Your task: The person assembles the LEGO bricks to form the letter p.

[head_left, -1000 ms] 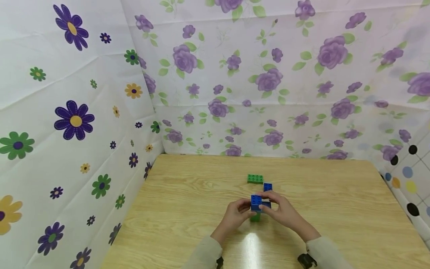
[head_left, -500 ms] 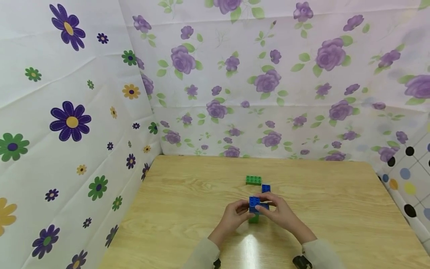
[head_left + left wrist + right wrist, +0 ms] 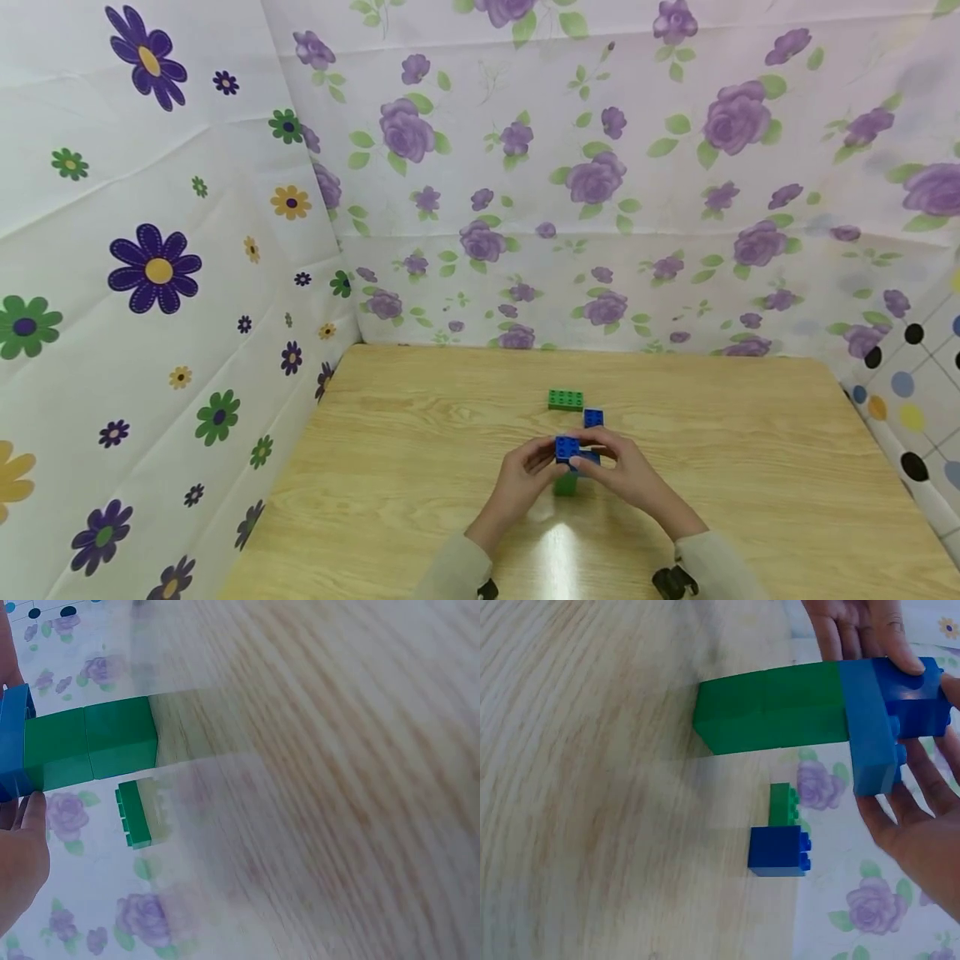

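A tower of building bricks stands on the table between both hands. Two green bricks (image 3: 769,709) form its column, one on the other. Across the column's top lies a longer blue brick (image 3: 870,727), jutting out to the right. A small blue brick (image 3: 567,448) with studs sits above it on the left side. My left hand (image 3: 519,483) grips this small brick from the left, its thumb on the near face. From the right, my right hand (image 3: 626,471) holds the same brick between thumb and fingers, its other fingers beside the jutting long brick.
Behind the tower, a flat green brick (image 3: 566,400) lies on the wooden table (image 3: 420,433). Another blue brick (image 3: 593,417) rests near its right end, behind the right hand. Flowered cloth (image 3: 480,167) hangs along the table's back and left sides.
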`<state>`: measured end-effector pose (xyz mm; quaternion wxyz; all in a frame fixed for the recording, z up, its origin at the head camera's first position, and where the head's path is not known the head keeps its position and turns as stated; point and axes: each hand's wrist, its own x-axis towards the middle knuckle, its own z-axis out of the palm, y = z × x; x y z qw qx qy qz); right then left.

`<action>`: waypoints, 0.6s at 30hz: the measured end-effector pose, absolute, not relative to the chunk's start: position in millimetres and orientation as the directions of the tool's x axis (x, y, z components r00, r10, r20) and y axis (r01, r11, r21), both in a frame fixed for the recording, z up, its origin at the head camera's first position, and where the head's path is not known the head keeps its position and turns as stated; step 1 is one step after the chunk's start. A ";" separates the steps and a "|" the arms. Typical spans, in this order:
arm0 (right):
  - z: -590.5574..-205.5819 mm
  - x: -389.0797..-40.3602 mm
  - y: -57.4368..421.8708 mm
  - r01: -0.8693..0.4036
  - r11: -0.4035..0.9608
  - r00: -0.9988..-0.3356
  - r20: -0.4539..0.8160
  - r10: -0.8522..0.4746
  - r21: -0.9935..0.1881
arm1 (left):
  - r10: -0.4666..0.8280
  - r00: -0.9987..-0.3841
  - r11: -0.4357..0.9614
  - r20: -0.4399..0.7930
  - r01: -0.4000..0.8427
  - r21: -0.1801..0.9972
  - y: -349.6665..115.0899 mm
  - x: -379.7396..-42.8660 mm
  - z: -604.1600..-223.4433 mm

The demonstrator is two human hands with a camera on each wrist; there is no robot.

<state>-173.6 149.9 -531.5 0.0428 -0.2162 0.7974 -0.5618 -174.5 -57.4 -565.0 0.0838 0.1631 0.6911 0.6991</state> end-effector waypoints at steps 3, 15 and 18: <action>-533.3 -176.4 154.2 -0.285 0.247 -0.894 0.164 -0.416 -0.926 | 0.318 -0.941 -0.033 0.118 0.114 0.993 -55.4 -175.0 -562.7; -541.1 -196.7 184.8 -0.149 0.190 -0.961 0.097 -0.260 -0.970 | 0.294 -0.953 -0.017 0.069 0.067 0.998 -53.4 -173.2 -555.1; -545.9 -205.1 189.5 -0.136 0.213 -0.974 0.091 -0.207 -0.967 | 0.301 -0.951 -0.020 0.067 0.064 0.998 -55.5 -172.6 -553.0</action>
